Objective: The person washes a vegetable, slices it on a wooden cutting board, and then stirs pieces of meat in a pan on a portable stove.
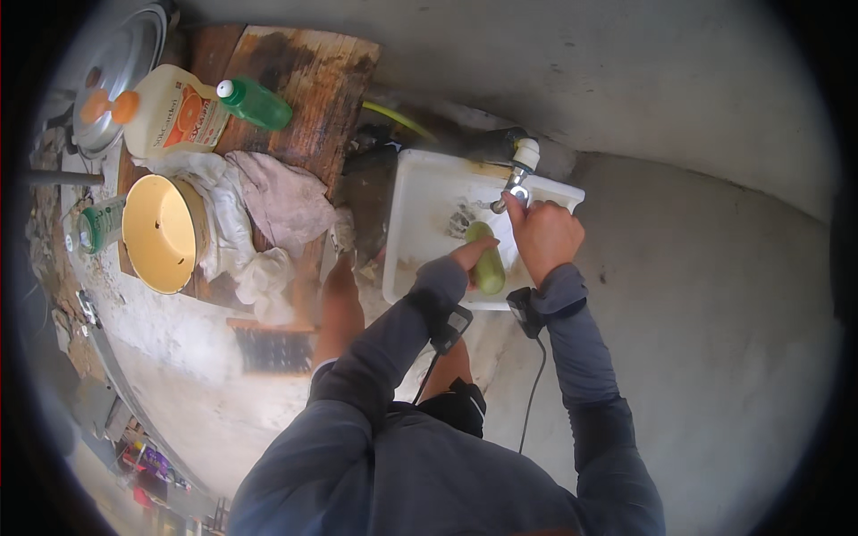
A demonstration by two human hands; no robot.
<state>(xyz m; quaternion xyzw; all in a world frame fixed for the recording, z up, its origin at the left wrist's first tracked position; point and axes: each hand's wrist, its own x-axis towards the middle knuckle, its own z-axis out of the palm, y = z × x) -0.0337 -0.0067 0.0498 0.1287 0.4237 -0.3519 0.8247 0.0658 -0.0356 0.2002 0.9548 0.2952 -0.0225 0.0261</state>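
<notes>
Over the white sink (427, 192) my left hand (472, 254) is wrapped around a smooth, pale green, oblong squash (489, 271). The squash points lengthwise away from me and its far end lies near the sink's dark drain (461, 220). My right hand (548, 236) is closed on the metal tap (517, 188) at the sink's far right, with the thumb resting along it. That hand hides part of the tap. No stream of water can be made out under the spout.
Left of the sink, a wooden table (304, 76) bears a green bottle (259, 104), an orange-capped jug (174, 114), cloths (281, 196) and a yellow enamel basin (159, 234). A brush (273, 347) lies below the table's near edge. Grey wall (697, 286) borders the sink's right.
</notes>
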